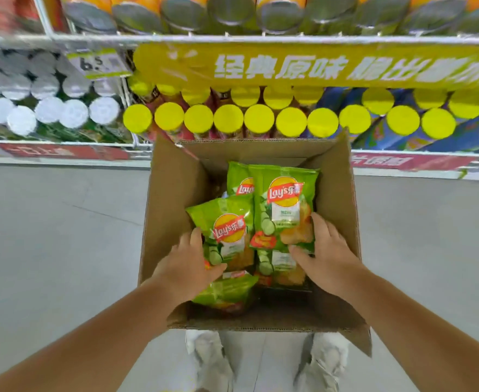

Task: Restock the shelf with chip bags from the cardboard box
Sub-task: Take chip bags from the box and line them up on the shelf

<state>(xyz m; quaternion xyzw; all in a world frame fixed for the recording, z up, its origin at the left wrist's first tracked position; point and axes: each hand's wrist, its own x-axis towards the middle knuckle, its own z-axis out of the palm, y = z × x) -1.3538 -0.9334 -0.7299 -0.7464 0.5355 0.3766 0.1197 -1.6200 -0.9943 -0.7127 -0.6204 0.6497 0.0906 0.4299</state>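
An open cardboard box [173,199] stands on the floor in front of the shelf, with several green chip bags inside. My left hand [187,264] grips the lower edge of the left green chip bag [227,224], fingers curled round it. My right hand [326,253] holds the bottom right corner of the taller right green chip bag [285,205], thumb underneath. Another green bag [239,182] stands behind them, and further bags [227,292] lie lower in the box, partly hidden by my hands.
The shelf [232,39] ahead holds rows of chip cans with yellow lids [228,118] and white lids [74,113], under a yellow banner [289,66]. Grey floor [62,236] lies on both sides of the box. My shoes [207,360] stand just behind it.
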